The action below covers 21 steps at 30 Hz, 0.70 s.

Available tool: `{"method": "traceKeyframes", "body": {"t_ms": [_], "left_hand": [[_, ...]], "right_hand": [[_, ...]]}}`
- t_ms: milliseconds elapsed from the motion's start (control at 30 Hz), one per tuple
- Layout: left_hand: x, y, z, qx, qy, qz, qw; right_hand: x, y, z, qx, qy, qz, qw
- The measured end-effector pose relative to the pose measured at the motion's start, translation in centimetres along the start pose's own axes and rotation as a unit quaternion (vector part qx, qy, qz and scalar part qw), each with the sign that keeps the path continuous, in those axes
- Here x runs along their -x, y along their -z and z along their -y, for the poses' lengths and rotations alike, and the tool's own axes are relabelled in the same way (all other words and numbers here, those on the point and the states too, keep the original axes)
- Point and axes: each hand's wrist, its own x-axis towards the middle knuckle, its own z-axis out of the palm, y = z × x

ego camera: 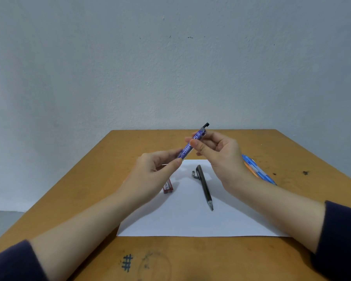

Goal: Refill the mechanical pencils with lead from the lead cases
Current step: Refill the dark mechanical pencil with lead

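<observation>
Over the ochre wooden table [276, 147], left hand [152, 175] pinches the base of the slim blue plastic lead case [185, 152], right hand [221, 157] pinches its upper end; ease the black cap [206, 125] open gently, case tilted upward against spills.

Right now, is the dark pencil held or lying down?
Lying: dark pencil rests on white paper; left hand and right hand hold the lead case.

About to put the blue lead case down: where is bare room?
Bare: the paper between the dark pencil and its near edge; the table left of the red lead case. Crowded: the paper's far end around the small cap; coloured pencils at right.
</observation>
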Motion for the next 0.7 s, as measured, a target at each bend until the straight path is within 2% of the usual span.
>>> {"method": "traceKeyframes", "body": {"t_ms": [100,200,267,333,400,467,567,700], "left_hand": [[0.2,-0.2,0.0,-0.004,0.031,0.031,0.999],[0.3,-0.9,-0.4,0.11,0.084,0.036,0.99],[0.2,-1.3,-1.0,0.236,0.157,0.037,0.958],[0.2,-1.2,-1.6,0.346,0.222,0.052,0.91],[0.3,-0.8,-2.1,0.432,0.255,0.078,0.861],[0.4,-0.5,-2.2,0.483,0.265,0.095,0.829],[0.3,-0.3,-2.3,0.525,0.271,0.106,0.8],[0.3,0.0,-2.1,0.527,0.282,0.118,0.793]], "right_hand": [[-0.5,0.5,-0.1,0.044,0.028,-0.022,0.998],[-0.9,1.1,-0.4,0.131,0.083,-0.024,0.988],[-1.0,1.2,-0.6,0.194,0.136,-0.012,0.971],[-1.0,1.4,-0.9,0.265,0.205,0.005,0.942],[-1.1,1.6,-1.4,0.33,0.275,0.033,0.902],[-1.2,1.8,-1.8,0.385,0.331,0.053,0.86],[-1.4,2.0,-2.3,0.426,0.369,0.064,0.824],[-1.4,2.2,-2.2,0.428,0.365,0.055,0.825]]}}
